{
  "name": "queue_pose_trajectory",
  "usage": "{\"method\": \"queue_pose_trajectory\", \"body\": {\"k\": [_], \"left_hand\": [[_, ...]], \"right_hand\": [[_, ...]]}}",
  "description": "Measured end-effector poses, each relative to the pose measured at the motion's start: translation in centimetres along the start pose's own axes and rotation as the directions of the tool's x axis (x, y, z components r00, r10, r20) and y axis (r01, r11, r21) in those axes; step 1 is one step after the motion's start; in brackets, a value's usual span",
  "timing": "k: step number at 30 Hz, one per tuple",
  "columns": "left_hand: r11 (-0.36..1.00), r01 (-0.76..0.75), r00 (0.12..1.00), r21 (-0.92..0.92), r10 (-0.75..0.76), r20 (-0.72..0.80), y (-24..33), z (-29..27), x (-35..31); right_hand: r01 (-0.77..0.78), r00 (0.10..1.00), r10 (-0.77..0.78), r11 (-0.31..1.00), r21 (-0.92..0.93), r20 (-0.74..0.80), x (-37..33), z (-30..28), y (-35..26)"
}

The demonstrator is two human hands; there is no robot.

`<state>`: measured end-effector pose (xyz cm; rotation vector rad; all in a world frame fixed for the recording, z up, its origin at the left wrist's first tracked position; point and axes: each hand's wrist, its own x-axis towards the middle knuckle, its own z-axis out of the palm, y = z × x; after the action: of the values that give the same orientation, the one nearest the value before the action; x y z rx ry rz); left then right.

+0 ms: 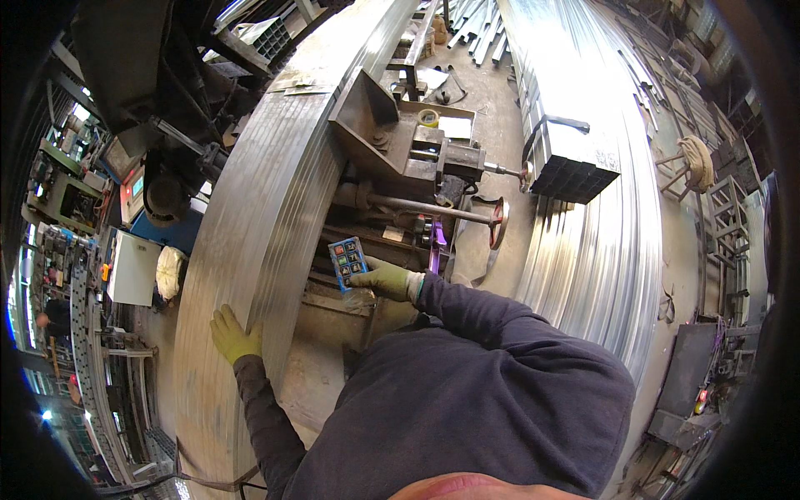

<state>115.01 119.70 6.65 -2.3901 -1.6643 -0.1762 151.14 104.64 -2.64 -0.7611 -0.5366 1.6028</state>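
Observation:
My left hand, in a yellow-green work glove, lies flat with fingers spread on a long stack of metal tubes. In front of my chest my right hand, gloved the same way, grips a small blue-edged control box with rows of dark buttons. Clear plastic seems to hang from its lower end. Beyond the right hand stands a machine vise, and below that a shaft with a red-rimmed handwheel.
Another long stack of shiny metal tubes runs along my right, with a strapped bundle of dark-ended tubes on it. A roll of tape sits on the machine. Over on the left is a white cabinet; a padded stool stands far right.

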Motion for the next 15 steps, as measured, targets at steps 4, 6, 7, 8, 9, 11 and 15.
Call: {"method": "queue_pose_trajectory", "body": {"k": [4, 6, 7, 8, 9, 11, 15], "left_hand": [[1.0, 0.009, 1.0, 0.007, -0.009, -0.013, 0.9, -0.1, 0.8], [1.0, 0.019, 1.0, -0.012, -0.019, 0.013, 1.3, 0.1, 1.3], [0.999, 0.023, 0.999, -0.025, -0.022, 0.033, 1.4, 0.2, 1.5], [0.999, 0.007, 1.0, -0.048, -0.006, 0.017, 1.5, 0.4, 1.8], [0.999, 0.017, 1.0, -0.035, -0.016, 0.026, 1.6, 0.6, 2.0], [1.0, -0.004, 1.0, -0.027, 0.003, -0.029, 1.9, 1.0, 2.4], [0.999, -0.028, 0.994, 0.018, 0.029, -0.108, 2.2, 1.9, 2.9]], "right_hand": [[-0.007, 1.0, 0.007, 0.996, -0.09, -0.003, -0.5, -0.9, 0.3], [-0.027, 1.0, 0.027, 0.994, -0.101, -0.001, -0.7, -1.3, 0.4], [-0.04, 0.999, 0.04, 0.994, -0.098, 0.0, -0.8, -1.4, 0.5], [-0.047, 0.999, 0.046, 0.994, -0.103, -0.008, -0.8, -1.6, 0.6], [-0.052, 0.999, 0.052, 0.994, -0.092, -0.006, -0.9, -1.6, 0.8], [-0.049, 0.999, 0.048, 0.995, -0.089, -0.011, -1.0, -1.7, 1.1], [-0.054, 0.998, 0.052, 0.992, -0.116, -0.02, -1.2, -1.8, 1.6]]}}
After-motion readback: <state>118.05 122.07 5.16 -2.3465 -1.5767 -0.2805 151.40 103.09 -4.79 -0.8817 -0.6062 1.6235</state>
